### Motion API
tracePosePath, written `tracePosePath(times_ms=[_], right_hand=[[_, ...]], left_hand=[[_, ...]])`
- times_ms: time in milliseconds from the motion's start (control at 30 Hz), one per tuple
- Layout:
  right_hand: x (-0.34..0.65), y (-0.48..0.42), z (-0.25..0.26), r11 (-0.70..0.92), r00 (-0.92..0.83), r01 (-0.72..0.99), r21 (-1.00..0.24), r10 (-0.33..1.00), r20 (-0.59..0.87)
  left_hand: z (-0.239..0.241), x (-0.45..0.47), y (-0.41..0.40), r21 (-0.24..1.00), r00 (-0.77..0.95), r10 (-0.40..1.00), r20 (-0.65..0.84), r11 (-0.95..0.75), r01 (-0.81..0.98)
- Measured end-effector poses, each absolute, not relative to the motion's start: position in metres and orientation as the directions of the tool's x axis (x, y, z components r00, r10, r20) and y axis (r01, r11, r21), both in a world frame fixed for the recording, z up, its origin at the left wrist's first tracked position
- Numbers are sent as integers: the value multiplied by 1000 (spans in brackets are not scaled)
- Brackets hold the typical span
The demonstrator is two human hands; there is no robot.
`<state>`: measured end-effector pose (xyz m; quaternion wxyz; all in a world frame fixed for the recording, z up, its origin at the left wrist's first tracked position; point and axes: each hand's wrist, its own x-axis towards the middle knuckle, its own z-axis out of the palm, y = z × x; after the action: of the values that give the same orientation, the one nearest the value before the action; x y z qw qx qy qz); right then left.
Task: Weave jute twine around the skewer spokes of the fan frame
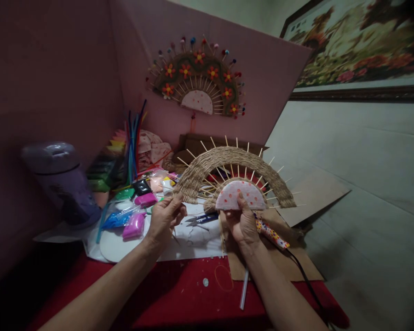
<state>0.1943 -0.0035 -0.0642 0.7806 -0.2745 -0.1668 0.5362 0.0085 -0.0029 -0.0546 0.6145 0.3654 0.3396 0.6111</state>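
Observation:
Both hands hold up a half-round woven fan (224, 156) made of twine wound over thin wooden sticks, whose tips stick out past the outer edge. My right hand (243, 225) pinches its white half-disc centre (227, 195) with red dots, thumb in front. At the fan's lower left end, my left hand (167, 218) has its fingertips closed on the woven band's corner. Behind and below the fan lie dark-bladed snips (203, 219). A glue gun (272, 234) covered in coloured dots rests beside my right wrist, its black cord running toward the front.
A finished fan with flowers (200, 69) hangs on the pink board. At left stand a purple tumbler (64, 184) and upright pipe cleaners (134, 138). Coloured clay packets (134, 225) lie on white paper. A clear glue stick (244, 289) lies on the red cloth (179, 294), near cardboard (238, 262).

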Motion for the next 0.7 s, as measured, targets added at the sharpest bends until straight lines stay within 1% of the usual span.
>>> tracePosePath(times_ms=[133,300,433,567,700], right_hand=[[195,-2,-65,273,368,-742,-612,929,-32],[194,-2,-63,293,403,-758,-582,913,-66],[194,-2,-62,264,373,-781,-565,924,-85],[194,-2,-62,273,381,-781,-562,921,-82],[195,-3,-62,282,385,-767,-576,921,-61]], left_hand=[[-55,8,-2,893,30,995,98,-75,-443],[-58,9,-2,902,28,993,114,-91,-421],[-57,10,-2,907,32,994,100,-78,-413],[-57,10,-1,899,25,996,91,-72,-431],[-59,8,0,865,-51,997,65,-81,-495]])
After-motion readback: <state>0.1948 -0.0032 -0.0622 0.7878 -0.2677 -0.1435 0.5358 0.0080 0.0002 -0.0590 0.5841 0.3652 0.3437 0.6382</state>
